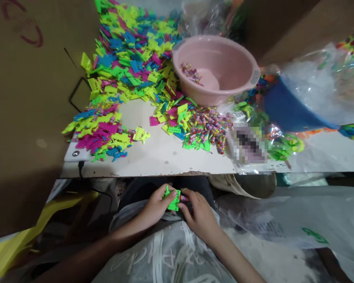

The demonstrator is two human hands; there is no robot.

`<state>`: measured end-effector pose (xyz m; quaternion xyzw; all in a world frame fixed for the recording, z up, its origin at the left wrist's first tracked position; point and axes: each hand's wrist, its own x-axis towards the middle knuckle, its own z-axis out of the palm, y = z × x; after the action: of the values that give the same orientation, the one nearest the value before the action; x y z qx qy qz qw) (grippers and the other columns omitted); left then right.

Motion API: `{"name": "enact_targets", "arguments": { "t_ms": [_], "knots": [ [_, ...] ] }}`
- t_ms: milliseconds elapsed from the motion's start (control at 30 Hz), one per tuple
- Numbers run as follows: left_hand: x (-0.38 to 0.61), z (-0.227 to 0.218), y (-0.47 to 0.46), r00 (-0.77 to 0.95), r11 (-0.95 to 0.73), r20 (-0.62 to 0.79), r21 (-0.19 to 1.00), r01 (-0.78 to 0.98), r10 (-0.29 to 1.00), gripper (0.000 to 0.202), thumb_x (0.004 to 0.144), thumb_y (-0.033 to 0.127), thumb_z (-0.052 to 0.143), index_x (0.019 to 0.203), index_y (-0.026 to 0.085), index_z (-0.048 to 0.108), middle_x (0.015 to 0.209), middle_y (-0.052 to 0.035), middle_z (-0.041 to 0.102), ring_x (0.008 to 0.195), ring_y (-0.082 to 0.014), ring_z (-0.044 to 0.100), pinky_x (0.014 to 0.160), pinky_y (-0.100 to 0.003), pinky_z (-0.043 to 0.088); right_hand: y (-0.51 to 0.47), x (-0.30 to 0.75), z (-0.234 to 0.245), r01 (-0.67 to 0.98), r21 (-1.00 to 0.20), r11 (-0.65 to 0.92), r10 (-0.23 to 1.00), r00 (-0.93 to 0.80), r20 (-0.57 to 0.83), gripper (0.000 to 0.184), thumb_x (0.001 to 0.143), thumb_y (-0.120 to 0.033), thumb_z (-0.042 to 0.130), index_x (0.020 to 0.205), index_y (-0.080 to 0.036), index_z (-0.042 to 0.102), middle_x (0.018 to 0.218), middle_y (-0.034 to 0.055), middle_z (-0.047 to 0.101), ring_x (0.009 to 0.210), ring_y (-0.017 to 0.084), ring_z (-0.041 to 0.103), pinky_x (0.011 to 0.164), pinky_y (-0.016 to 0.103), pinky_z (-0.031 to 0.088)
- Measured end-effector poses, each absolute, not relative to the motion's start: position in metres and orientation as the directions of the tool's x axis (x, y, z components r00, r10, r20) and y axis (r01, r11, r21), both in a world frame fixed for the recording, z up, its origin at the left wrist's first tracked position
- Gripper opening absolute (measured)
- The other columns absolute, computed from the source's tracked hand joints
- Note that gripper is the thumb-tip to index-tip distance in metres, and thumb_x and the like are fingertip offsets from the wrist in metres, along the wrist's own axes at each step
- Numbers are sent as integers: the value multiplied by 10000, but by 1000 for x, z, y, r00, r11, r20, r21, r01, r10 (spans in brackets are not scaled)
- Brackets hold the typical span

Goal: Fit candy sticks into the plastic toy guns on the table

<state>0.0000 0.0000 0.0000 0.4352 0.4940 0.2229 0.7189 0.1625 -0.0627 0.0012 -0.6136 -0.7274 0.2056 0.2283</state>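
Note:
Both my hands are low over my lap, below the table's front edge. My left hand (155, 206) pinches a small green plastic piece (172, 199) with its fingers closed round it. My right hand (196, 212) touches the same piece from the right, fingers curled, with a tiny pinkish item at its fingertips that I cannot make out. A clear plastic sheet (165, 251) with white lettering covers my lap under the hands.
A white table (165, 155) bears heaps of yellow, green, pink and blue plastic pieces (129, 59), a pile of small striped candies (208, 125), and a pink basin (215, 68). Plastic bags (312, 86) lie at the right. A white device with a cable (75, 154) sits at the table's left corner.

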Motion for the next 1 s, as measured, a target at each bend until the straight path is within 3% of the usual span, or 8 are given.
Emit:
{"name": "enact_targets", "arguments": {
  "t_ms": [100,233,367,567,767,1000],
  "knots": [
    [0,-2,-1,408,523,-520,845,116,750,513,661,665,692,752,180,551,703,33,512,694,-131,465,665,-259,394,-64,160,3,881,-431,196,977,-214,7,347,960,-486,518,999,-158,624,866,119,707,771,279,654,684,388,493],
    [-2,-8,-6,449,569,-561,812,134,695,564,585,702,717,635,185,500,602,63,438,602,-105,392,601,-250,348,-67,158,-3,898,-398,186,960,-252,-122,295,1002,-379,483,833,-180,619,725,74,708,655,220,665,591,303,412],
    [-3,-12,-11,438,593,-579,796,122,687,561,584,688,730,615,188,477,604,67,418,605,-99,382,598,-244,331,-69,158,-5,891,-414,188,952,-269,-147,262,1000,-348,496,846,-177,623,756,72,723,690,210,685,609,287,403],
    [-3,-13,-13,410,634,-609,768,91,679,538,587,658,750,652,183,504,617,58,469,600,-100,426,591,-244,347,-71,158,-2,843,-503,190,950,-288,-124,472,837,-615,650,934,-153,624,794,95,723,733,257,700,622,310,451],
    [-3,-15,-14,406,656,-623,752,74,668,531,590,634,764,641,183,488,604,58,470,591,-99,439,571,-240,338,-75,153,-8,832,-529,169,940,-297,-166,328,941,-484,571,944,-161,627,798,92,735,718,247,712,621,308,468],
    [-2,-13,-10,409,618,-586,783,66,699,522,610,640,754,689,179,521,649,53,499,633,-105,451,591,-236,360,-69,158,0,782,-620,70,949,-243,-199,259,913,-405,624,968,-152,638,879,122,727,828,276,698,727,357,529]
  ]
}}
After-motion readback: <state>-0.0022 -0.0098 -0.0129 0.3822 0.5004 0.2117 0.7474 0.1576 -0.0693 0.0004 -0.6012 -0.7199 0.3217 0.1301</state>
